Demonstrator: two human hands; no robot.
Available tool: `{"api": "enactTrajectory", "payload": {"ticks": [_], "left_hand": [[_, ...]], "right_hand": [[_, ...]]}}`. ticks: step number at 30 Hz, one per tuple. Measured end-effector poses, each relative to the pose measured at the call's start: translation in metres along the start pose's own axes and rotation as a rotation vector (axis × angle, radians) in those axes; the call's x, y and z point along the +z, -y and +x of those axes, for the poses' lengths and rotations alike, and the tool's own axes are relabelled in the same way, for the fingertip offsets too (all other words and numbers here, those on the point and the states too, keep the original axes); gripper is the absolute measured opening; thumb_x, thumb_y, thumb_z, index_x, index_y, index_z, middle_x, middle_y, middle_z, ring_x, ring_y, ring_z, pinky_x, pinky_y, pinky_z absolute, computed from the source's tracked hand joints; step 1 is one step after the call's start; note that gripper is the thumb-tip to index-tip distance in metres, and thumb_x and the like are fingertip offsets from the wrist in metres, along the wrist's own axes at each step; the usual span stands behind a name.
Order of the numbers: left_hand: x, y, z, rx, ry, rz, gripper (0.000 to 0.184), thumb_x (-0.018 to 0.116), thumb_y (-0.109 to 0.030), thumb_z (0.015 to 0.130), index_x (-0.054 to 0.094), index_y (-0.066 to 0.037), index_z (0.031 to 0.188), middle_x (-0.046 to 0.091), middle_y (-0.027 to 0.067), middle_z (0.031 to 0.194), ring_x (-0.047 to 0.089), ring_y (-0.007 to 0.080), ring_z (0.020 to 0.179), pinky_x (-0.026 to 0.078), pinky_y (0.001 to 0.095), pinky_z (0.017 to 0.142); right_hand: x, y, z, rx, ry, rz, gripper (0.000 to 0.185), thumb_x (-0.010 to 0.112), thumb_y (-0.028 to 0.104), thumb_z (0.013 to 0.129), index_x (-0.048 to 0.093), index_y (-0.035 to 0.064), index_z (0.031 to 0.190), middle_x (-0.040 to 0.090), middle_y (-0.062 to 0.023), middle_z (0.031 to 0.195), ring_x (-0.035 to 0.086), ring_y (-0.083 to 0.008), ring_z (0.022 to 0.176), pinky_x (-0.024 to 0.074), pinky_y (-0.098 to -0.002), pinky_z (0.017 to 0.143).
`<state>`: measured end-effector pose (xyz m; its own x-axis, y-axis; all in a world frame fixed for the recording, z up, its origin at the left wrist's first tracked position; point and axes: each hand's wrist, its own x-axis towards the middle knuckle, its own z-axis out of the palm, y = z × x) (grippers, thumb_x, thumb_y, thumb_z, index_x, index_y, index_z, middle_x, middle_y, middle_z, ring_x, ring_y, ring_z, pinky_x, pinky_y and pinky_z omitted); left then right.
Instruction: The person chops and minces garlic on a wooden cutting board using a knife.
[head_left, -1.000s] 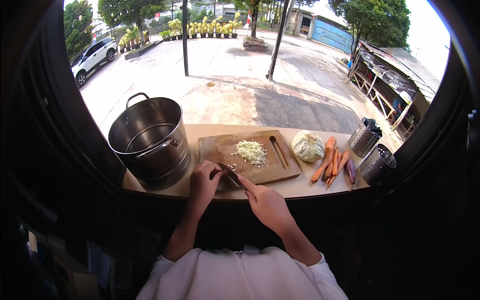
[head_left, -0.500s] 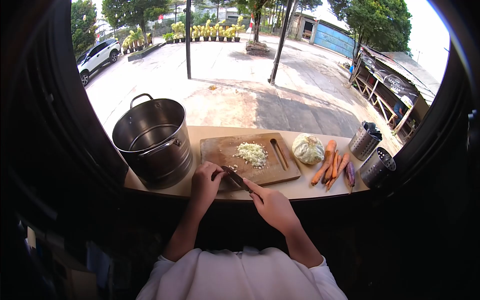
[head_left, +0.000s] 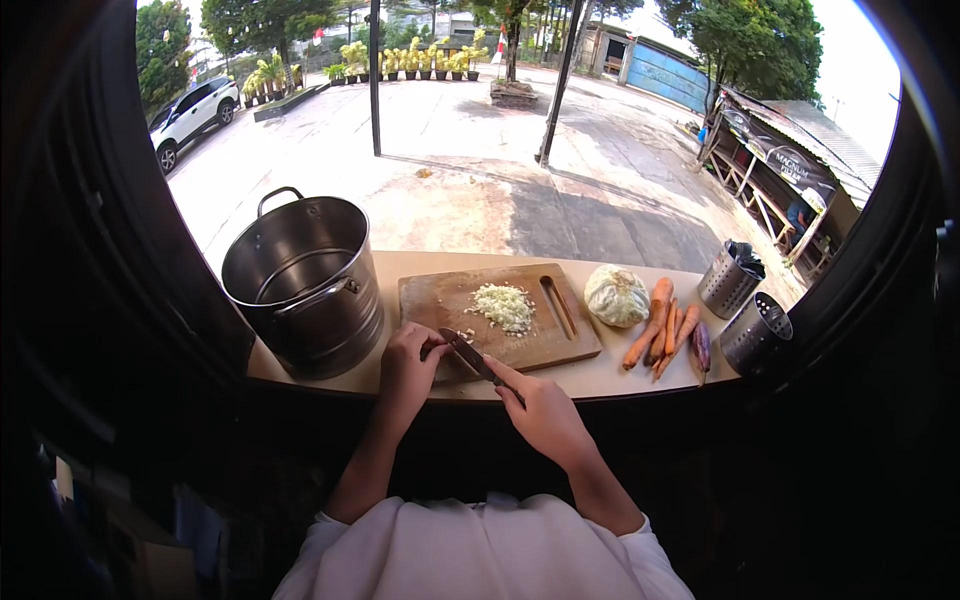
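My right hand [head_left: 540, 405] is closed round the handle of a knife [head_left: 468, 354], its blade pointing up and left over the near left part of a wooden cutting board [head_left: 440, 296]. At the blade's tip, my left hand [head_left: 410, 356] has its fingers pinched together; whatever they hold is too small to name. A heap of finely chopped pale pieces [head_left: 503, 307] lies on the middle of the board, with a few small bits near the knife.
Left of the board stands a big metal pot [head_left: 345, 320]. To the right are a cabbage [head_left: 616, 296], carrots [head_left: 655, 325], a purple vegetable [head_left: 701, 348] and two perforated metal holders [head_left: 756, 335] on the counter [head_left: 420, 262]. Outside, a person is partly visible under a stall.
The view has shifted slightly. The knife and my right hand have moved a little against the board, while my left hand stays pinched near the blade tip.
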<state>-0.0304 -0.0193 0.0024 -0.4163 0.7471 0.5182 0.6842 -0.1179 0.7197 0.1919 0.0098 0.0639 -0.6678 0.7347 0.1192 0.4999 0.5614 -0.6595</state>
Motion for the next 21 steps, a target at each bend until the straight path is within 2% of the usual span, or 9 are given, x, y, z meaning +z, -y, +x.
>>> {"api": "enactTrajectory", "payload": {"ticks": [12,18,21], "left_hand": [[-0.001,-0.002,0.001,-0.011,0.002,0.004,0.011,0.078,-0.003,0.082,0.069,0.0,0.088,0.066,0.0117,0.089,0.069,0.0263,0.079,0.055,0.0362,0.072],[-0.001,-0.004,0.001,-0.017,0.007,-0.005,0.011,0.078,-0.002,0.082,0.069,0.001,0.087,0.065,0.0118,0.088,0.068,0.0271,0.081,0.054,0.0367,0.072],[-0.001,-0.003,0.001,-0.01,0.004,-0.007,0.011,0.078,-0.002,0.083,0.069,0.001,0.087,0.065,0.0117,0.087,0.068,0.027,0.081,0.054,0.0367,0.072]], "right_hand": [[-0.005,0.0,-0.005,-0.009,0.011,-0.003,0.049,0.058,0.014,0.1,0.054,0.0234,0.148,0.068,-0.0257,0.094,0.064,-0.0447,0.085,0.0507,-0.0459,0.075],[-0.007,0.005,-0.001,0.026,0.035,-0.062,0.047,0.057,0.016,0.1,0.055,0.0247,0.147,0.068,-0.0243,0.093,0.066,-0.0436,0.086,0.0508,-0.0476,0.075],[0.005,0.001,0.008,-0.021,-0.008,-0.104,0.046,0.057,0.017,0.101,0.056,0.0242,0.146,0.069,-0.0238,0.094,0.065,-0.0434,0.087,0.0505,-0.0486,0.075]]}}
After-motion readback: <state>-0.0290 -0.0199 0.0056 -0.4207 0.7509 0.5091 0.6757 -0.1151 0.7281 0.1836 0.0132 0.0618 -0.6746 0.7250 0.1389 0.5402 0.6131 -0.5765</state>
